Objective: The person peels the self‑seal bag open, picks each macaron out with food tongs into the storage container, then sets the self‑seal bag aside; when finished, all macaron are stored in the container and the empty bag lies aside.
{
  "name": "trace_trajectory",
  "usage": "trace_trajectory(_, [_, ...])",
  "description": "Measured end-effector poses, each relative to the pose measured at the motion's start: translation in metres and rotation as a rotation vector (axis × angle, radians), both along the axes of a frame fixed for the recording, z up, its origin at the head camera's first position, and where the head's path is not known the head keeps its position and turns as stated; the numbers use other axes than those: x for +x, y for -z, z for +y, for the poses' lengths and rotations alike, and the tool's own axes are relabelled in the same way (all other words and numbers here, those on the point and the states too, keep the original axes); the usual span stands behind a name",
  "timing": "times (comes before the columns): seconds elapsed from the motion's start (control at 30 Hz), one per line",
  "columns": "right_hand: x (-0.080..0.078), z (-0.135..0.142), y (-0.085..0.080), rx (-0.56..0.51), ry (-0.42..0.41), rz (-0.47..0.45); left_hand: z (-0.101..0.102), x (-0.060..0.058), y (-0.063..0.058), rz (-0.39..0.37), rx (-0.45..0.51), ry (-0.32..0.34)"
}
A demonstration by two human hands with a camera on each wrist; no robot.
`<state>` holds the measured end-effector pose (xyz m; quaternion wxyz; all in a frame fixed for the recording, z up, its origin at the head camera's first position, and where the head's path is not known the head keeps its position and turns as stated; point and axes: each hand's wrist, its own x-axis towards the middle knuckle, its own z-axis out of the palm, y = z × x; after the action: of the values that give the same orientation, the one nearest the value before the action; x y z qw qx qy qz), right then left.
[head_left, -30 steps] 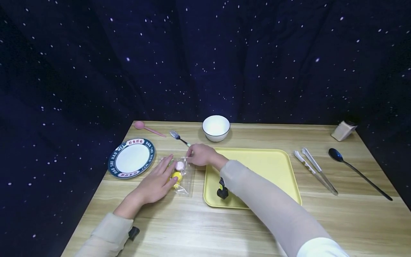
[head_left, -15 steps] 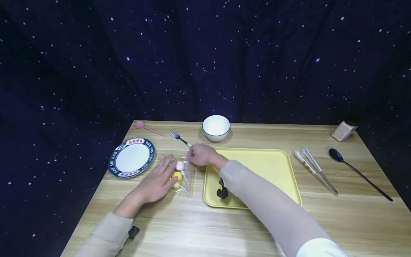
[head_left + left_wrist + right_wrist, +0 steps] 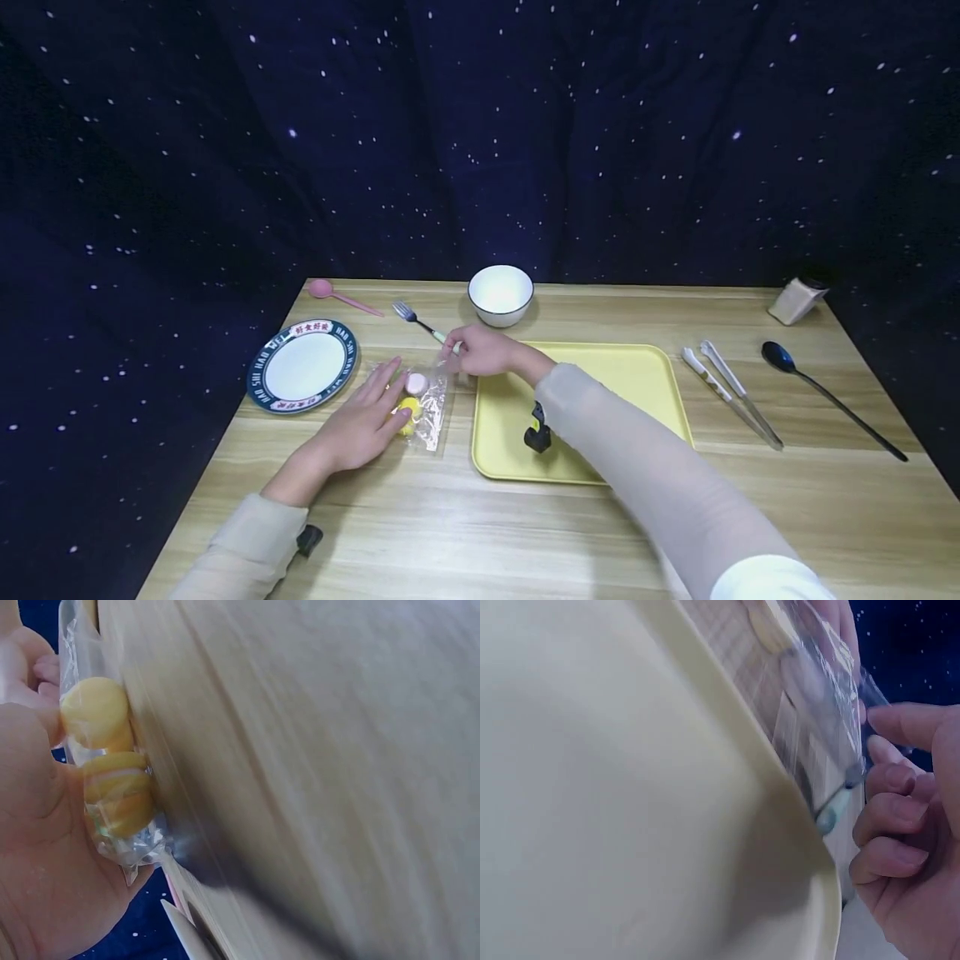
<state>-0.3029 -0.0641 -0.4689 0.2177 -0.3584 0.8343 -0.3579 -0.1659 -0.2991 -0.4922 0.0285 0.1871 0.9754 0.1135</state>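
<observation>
A clear plastic bag [image 3: 432, 421] lies left of the yellow tray [image 3: 577, 425]. Inside it are a pale pink macaron [image 3: 416, 383] and yellow macarons [image 3: 96, 712]. My left hand [image 3: 362, 427] rests on the bag's left side, its fingers straight and partly covering the contents. At the bag's far right corner my right hand [image 3: 483, 350] pinches the plastic between thumb and forefinger, with the other fingers curled in the right wrist view. That corner is drawn up toward the hand. A fork [image 3: 417, 321] lies just beyond, its handle end partly hidden by the right hand.
A patterned plate [image 3: 258, 375] and a pink spoon [image 3: 321, 288] lie on the left. Behind the tray stands a white bowl [image 3: 501, 293]. Tongs [image 3: 731, 392], a black long-handled spoon [image 3: 832, 396] and a seasoning jar [image 3: 797, 300] are on the right.
My right hand has moved slightly right and away from me, pulling the bag's corner up, and more of the fork's handle shows. My left hand stays on the bag.
</observation>
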Motion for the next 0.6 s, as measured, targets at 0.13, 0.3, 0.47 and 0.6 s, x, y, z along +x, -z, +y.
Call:
trace_trajectory(0.13, [0.006,-0.005,-0.004,0.061,-0.089,0.05,0.0,0.001,0.001,0.006,0.018,0.013])
trace_trajectory(0.3, [0.014,-0.01,-0.012,0.133,-0.158,0.199,0.001,0.001,0.0,0.016,0.03,0.022])
trace_trajectory(0.47, [0.018,0.0,-0.019,0.135,-0.195,0.267,0.002,0.001,-0.001,0.001,0.025,0.006])
trace_trajectory(0.6, [0.014,0.018,-0.017,0.112,-0.239,0.296,0.0,-0.001,-0.002,-0.01,0.013,-0.006])
